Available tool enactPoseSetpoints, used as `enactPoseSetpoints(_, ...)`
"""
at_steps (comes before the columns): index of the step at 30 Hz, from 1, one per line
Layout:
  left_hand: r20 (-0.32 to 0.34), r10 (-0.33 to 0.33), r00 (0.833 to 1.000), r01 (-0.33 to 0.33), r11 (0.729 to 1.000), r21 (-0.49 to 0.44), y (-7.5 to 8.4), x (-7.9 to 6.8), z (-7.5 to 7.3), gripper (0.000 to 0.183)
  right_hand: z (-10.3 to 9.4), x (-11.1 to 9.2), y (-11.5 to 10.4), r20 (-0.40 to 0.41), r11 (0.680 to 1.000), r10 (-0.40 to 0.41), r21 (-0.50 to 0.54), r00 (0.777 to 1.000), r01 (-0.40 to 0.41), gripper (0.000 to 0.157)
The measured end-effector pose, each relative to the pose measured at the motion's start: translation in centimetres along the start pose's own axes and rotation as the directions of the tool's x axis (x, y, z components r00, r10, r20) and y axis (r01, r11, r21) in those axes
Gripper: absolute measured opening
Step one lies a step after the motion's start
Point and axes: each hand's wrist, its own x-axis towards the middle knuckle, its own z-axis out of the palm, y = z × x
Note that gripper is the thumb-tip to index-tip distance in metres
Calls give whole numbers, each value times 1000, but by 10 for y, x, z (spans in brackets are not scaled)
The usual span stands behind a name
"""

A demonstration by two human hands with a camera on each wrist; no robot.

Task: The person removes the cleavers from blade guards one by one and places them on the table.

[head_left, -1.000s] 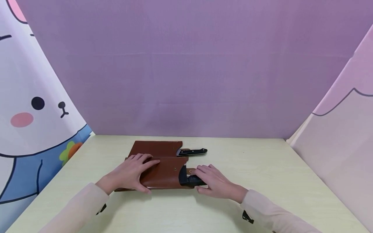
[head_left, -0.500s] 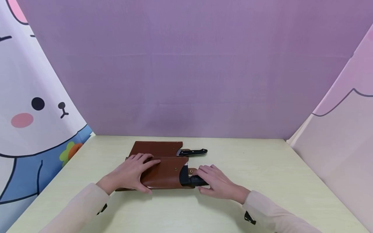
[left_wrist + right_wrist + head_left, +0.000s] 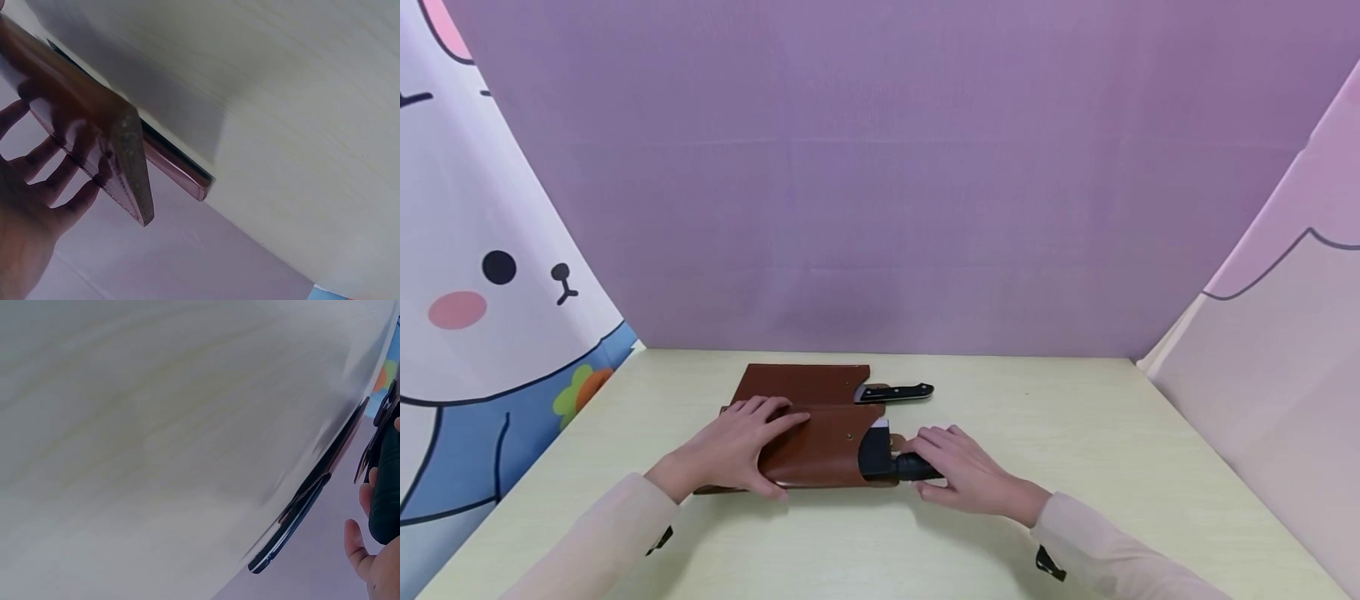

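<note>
Sheath point(image 3: 823, 450) is clasped edge-to-edge by the left hand point(image 3: 733, 446), seemingly for steadiness, while the right hand point(image 3: 966, 477) grips the black handle point(image 3: 916, 467) at its three o'clock.

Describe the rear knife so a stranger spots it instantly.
On the pale table, find the brown sheath nearest the purple backdrop. A rivet-dotted black knife handle sticks out. It's slimmer than its nearer neighbour, and nobody holds it.

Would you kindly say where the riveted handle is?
In the head view, the riveted handle juts right from the far brown sheath, beyond the right hand.
</note>
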Motion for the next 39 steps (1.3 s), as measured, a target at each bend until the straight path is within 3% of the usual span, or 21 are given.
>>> enactPoseSetpoints(39, -29, 3, 1000, -3, 1000, 11, -5, -5, 3, 102, -9, -19, 11, -19, 1000, 19, 23, 1000, -18, 34)
